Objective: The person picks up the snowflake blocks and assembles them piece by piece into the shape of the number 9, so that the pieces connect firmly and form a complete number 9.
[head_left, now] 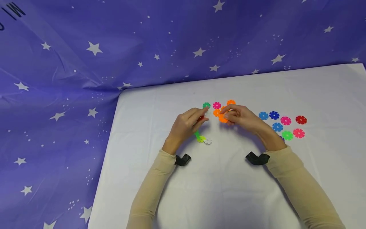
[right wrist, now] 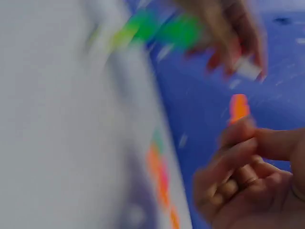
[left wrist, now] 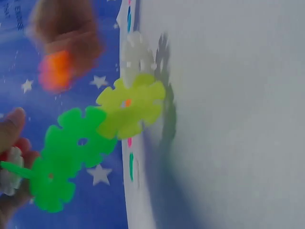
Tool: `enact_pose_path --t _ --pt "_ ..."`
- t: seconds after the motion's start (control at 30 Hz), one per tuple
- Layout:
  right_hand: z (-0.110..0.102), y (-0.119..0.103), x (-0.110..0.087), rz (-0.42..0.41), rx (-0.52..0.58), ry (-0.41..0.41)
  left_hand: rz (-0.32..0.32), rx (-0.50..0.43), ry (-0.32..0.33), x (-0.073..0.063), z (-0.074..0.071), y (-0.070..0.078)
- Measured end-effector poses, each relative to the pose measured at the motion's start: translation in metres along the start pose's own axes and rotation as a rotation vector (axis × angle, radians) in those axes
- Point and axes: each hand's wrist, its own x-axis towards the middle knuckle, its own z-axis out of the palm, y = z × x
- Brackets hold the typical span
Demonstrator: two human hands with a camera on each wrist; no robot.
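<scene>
My left hand (head_left: 187,124) grips a chain of joined notched plastic discs. In the left wrist view a white disc (left wrist: 10,174) sits between its fingers. From there the chain runs through green discs (left wrist: 78,138) to a yellow disc (left wrist: 133,109) and another white disc (left wrist: 136,52) near the tabletop. Part of a red disc (head_left: 201,118) shows at the left fingers. My right hand (head_left: 241,117) pinches an orange disc (right wrist: 239,109) between thumb and fingertips. Both hands are raised above the table, facing each other with a gap between them.
Loose green (head_left: 206,105), pink (head_left: 217,105) and orange discs (head_left: 231,102) lie behind the hands. A further scatter of blue (head_left: 274,115), pink, red (head_left: 301,120) and green discs is on the right. The white tablecloth (head_left: 217,190) meets a purple star-patterned curtain (head_left: 171,38).
</scene>
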Motion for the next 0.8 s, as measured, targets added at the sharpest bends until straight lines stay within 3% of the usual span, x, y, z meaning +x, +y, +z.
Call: enact_pose_path --t 0.1,0.27,0.47,0.67,0.8 --pt "-0.002 0.015 0.006 0.018 -0.3 0.065 -0.06 -0.014 -0.019 -0.003 -0.002 -0.008" --pt "0.002 0.018 0.011 0.028 -0.577 0.117 -0.087 -0.049 -0.034 -0.004 -0.004 -0.013" --pt "0.008 0.011 0.03 -0.046 -0.734 0.201 -0.085 -0.053 -0.042 -0.004 -0.004 -0.013" --pt "0.013 0.008 0.046 0.035 -0.829 0.138 -0.078 -0.039 -0.048 -0.004 -0.006 -0.013" --pt "0.014 0.01 0.046 0.005 -0.827 0.112 -0.086 -0.032 -0.054 -0.004 -0.004 -0.012"
